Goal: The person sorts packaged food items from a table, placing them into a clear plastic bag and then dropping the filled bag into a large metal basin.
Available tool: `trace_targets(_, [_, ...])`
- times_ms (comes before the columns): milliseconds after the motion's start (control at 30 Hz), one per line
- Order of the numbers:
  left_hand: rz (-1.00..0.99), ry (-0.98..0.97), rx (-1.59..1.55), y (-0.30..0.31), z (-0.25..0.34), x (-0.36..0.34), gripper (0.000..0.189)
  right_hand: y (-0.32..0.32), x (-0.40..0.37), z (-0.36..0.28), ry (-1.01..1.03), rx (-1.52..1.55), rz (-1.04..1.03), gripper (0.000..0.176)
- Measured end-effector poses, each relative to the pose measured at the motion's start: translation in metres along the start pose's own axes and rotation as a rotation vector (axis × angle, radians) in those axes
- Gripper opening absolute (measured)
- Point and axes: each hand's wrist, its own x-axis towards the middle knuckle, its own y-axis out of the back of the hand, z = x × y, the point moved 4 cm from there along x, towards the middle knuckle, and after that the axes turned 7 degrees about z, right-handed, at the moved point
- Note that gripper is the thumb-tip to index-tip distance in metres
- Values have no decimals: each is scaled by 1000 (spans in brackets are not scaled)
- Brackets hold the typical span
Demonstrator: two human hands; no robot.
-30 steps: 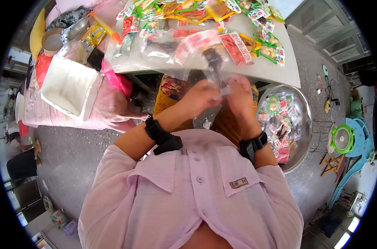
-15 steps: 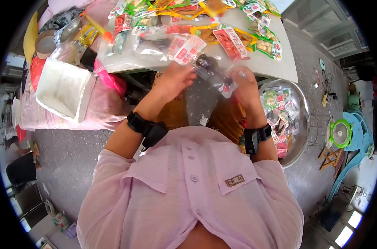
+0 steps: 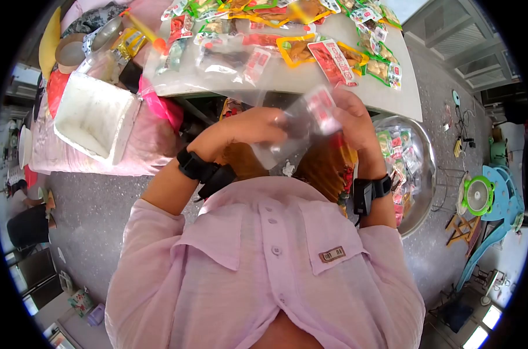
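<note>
Between my hands, over my lap, is a clear plastic pouch (image 3: 299,122) with a red and white label, blurred by motion. My right hand (image 3: 357,119) grips its labelled upper end between thumb and fingers. My left hand (image 3: 255,125) is closed at the pouch's left side, its fingertips blurred against the plastic. Just beyond, another clear pouch with dark contents (image 3: 229,61) lies at the near part of the white table (image 3: 386,96). A red-labelled packet (image 3: 332,63) rests to its right, beside a yellow-edged packet (image 3: 296,51).
Many green- and yellow-edged packets (image 3: 380,67) lie along the table's far side. A white foam box (image 3: 95,116) stands on pink cloth at left. At right, a metal basin (image 3: 429,168) holds several packets. A green fan (image 3: 478,195) stands farther right. A person (image 3: 20,200) is at far left.
The pouch between my hands has turned, and its label now shows near my right hand. My left hand has moved slightly right and down; my right hand has shifted right.
</note>
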Motion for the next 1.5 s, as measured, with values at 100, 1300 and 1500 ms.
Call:
trace_targets(100, [-125,41,189,-6,6,2,25,-6,-6,-4,-140,-100,-208,20])
trace_targets(1300, [1158,-151,674,49,-15,8,9,15,51,42,88,303,168,9])
trace_targets(1500, [1131,-284,703,41,-11,12,9,-19,61,45,20,640,-14,7])
